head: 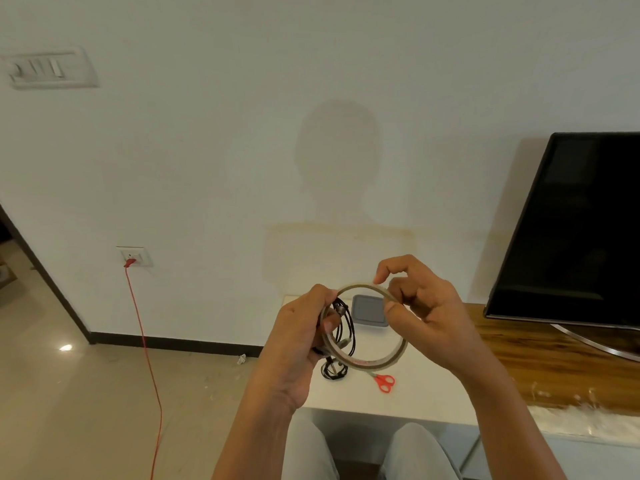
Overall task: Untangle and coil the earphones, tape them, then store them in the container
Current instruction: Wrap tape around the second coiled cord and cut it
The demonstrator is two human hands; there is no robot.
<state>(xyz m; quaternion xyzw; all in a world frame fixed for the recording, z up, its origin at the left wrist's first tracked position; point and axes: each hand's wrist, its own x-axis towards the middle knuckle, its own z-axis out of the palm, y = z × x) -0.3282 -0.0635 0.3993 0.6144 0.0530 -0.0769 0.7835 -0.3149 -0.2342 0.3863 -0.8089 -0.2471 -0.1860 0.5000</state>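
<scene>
Coil of earphones (346, 327) gripped against tape roll (398, 355) in left hand (298, 334), above white table (433, 393) near its left edge. Right hand (426, 306) pinching roll's top rim, index fingertip probing. Rotate slowly to find the tape end; keep coil tight. Grey container (369, 311) at far edge.

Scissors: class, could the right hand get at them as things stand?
Probably not at once. The right hand pinches the tape roll, held above the scissors. If it lets go, the way down to the white table looks free.
</scene>
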